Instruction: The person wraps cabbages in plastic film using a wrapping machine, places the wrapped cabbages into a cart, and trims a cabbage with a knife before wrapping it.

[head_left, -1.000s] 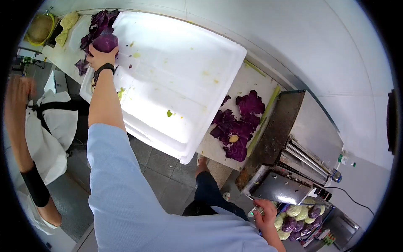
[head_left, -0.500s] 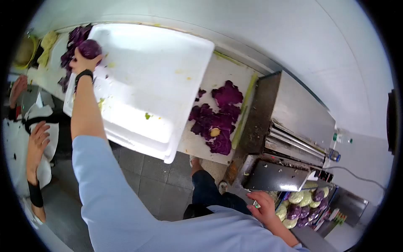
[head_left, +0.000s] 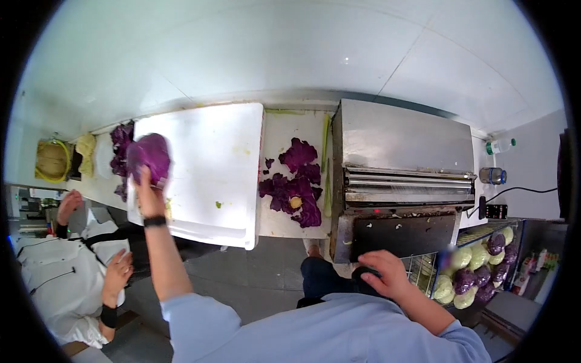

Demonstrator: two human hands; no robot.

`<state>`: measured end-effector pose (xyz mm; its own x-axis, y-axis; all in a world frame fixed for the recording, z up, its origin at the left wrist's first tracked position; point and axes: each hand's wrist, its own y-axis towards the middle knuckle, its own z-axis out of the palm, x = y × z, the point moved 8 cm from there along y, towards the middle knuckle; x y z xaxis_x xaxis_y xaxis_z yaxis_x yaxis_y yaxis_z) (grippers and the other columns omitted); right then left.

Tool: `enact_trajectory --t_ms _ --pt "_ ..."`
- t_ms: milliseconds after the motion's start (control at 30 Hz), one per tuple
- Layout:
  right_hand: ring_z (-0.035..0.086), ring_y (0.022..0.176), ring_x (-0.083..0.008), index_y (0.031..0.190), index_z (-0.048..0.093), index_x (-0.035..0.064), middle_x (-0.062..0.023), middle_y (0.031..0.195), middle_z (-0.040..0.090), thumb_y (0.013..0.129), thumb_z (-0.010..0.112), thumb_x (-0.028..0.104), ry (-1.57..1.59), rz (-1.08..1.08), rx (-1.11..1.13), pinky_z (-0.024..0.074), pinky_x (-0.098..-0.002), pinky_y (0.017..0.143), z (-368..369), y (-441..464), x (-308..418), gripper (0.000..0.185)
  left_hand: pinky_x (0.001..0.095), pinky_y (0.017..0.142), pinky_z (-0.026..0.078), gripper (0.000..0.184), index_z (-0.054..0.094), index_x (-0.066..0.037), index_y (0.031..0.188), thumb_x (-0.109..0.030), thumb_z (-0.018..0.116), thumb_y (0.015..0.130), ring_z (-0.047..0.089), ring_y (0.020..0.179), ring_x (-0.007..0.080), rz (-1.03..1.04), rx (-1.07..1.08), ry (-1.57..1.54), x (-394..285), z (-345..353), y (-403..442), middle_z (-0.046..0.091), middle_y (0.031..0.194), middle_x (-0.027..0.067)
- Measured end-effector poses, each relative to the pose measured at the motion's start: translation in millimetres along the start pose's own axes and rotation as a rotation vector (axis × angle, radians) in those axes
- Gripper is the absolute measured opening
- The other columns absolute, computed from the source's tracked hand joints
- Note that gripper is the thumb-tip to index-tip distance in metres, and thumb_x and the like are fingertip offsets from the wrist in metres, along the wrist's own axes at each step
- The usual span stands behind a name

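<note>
A purple cabbage [head_left: 149,158] is gripped in my left hand [head_left: 148,195], raised over the left end of the white tray [head_left: 209,157]. Small green scraps lie in the tray. My right hand [head_left: 382,273] hangs low at the right, near the dark plate of the wrapping machine [head_left: 405,142]; its fingers are apart and nothing shows in them. Loose purple leaves [head_left: 299,181], with a small yellowish piece on them, lie on the counter between tray and machine. More purple leaves [head_left: 120,149] lie beyond the tray's left edge.
At the left stands a co-worker in white [head_left: 66,284], both hands near the counter. A rack of wrapped green and purple cabbages [head_left: 478,266] stands at the lower right. Beside the machine are a jar [head_left: 493,175] and a bottle [head_left: 500,146]. A yellow cloth [head_left: 85,151] lies far left.
The view has turned and shifted right. My left hand has lifted the cabbage up from the leaves, closer to the camera. My right hand stays low, its fingers apart.
</note>
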<state>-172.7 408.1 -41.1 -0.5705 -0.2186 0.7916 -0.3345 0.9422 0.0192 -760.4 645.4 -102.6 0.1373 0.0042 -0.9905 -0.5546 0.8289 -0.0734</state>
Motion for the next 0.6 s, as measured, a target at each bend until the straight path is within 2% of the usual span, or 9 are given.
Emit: enact_trajectory --t_ms 67,133,233,300,400,433,533,567,600 --pt "0.064 0.110 -0.0355 0.122 0.066 0.0051 -0.0158 0.123 0.066 0.082 0.078 0.017 0.037 -0.031 -0.068 0.0536 -0.0419 0.092 -20 6 7 0.044 0.0461 0.102 0.053 0.078 0.037 -0.006 0.148 -0.051 0.070 0.093 0.057 0.125 0.0282 -0.166 0.374 -0.176 -15 73 -107 0.053 0.141 0.0129" --pt "0.060 0.118 -0.0368 0.126 0.064 0.0050 -0.0185 0.132 0.060 0.082 0.079 0.019 0.050 -0.133 -0.152 0.0504 -0.0435 0.099 -49 17 27 0.048 0.0519 0.107 0.051 0.081 0.037 -0.008 0.151 -0.055 0.067 0.092 0.053 0.132 0.0337 -0.356 0.554 -0.265 -9 132 -211 0.049 0.147 0.0159" --pt "0.051 0.130 -0.0396 0.138 0.054 0.0059 -0.0212 0.144 0.050 0.078 0.084 0.027 0.159 -0.237 -0.249 0.0441 -0.0450 0.108 -101 13 51 0.071 0.0510 0.108 0.049 0.092 0.032 -0.008 0.155 -0.044 0.080 0.084 0.051 0.135 0.0321 -0.682 0.748 -0.454 -8 215 -352 0.046 0.151 0.0130" --pt "0.048 0.135 -0.0401 0.145 0.048 0.0064 -0.0217 0.147 0.047 0.073 0.089 0.033 0.240 -0.255 -0.302 0.0414 -0.0449 0.111 -140 1 60 0.087 0.0504 0.107 0.051 0.101 0.025 -0.010 0.157 -0.051 0.079 0.082 0.052 0.135 0.0311 -0.641 0.882 -0.342 -18 262 -420 0.048 0.149 0.0122" --pt "0.046 0.138 -0.0387 0.149 0.041 0.0063 -0.0213 0.148 0.046 0.064 0.094 0.037 0.210 -0.181 -0.199 0.0386 -0.0441 0.114 -175 -28 43 0.105 0.0461 0.103 0.052 0.107 0.017 -0.013 0.160 -0.064 0.072 0.084 0.055 0.131 0.0298 -0.620 1.041 -0.282 -44 318 -493 0.051 0.145 0.0125" --pt "0.048 0.137 -0.0341 0.148 0.042 0.0063 -0.0184 0.147 0.047 0.060 0.096 0.036 0.375 -0.169 -0.235 0.0389 -0.0429 0.114 -183 -42 13 0.108 0.0443 0.101 0.053 0.109 0.015 -0.014 0.161 -0.068 0.069 0.084 0.057 0.129 0.0293 -0.621 1.077 -0.285 -52 333 -515 0.051 0.144 0.0128" --pt "0.050 0.135 -0.0289 0.148 0.042 0.0096 -0.0125 0.147 0.049 0.073 0.086 0.048 1.353 0.086 -0.215 0.0417 -0.0418 0.112 -180 -83 -60 0.095 0.0374 0.095 0.052 0.111 0.013 -0.016 0.162 -0.075 0.064 0.083 0.063 0.118 0.0264 -0.486 1.299 0.073 -67 350 -538 0.056 0.138 0.0151" --pt "0.051 0.134 -0.0318 0.149 0.041 0.0117 -0.0143 0.147 0.049 0.082 0.071 0.062 1.552 0.144 -0.216 0.0445 -0.0498 0.110 -172 -97 -71 0.089 0.0337 0.091 0.051 0.098 0.020 -0.012 0.161 -0.071 0.057 0.091 0.067 0.109 0.0231 -0.312 1.243 0.192 -73 355 -541 0.061 0.131 0.0173" --pt "0.052 0.134 -0.0329 0.149 0.041 0.0123 -0.0149 0.147 0.049 0.084 0.067 0.066 1.729 0.210 -0.171 0.0456 -0.0527 0.109 -163 -109 -75 0.089 0.0361 0.096 0.050 0.076 0.032 -0.008 0.156 -0.053 0.056 0.100 0.065 0.112 0.0231 -0.182 1.108 0.227 -74 359 -541 0.063 0.125 0.0158"
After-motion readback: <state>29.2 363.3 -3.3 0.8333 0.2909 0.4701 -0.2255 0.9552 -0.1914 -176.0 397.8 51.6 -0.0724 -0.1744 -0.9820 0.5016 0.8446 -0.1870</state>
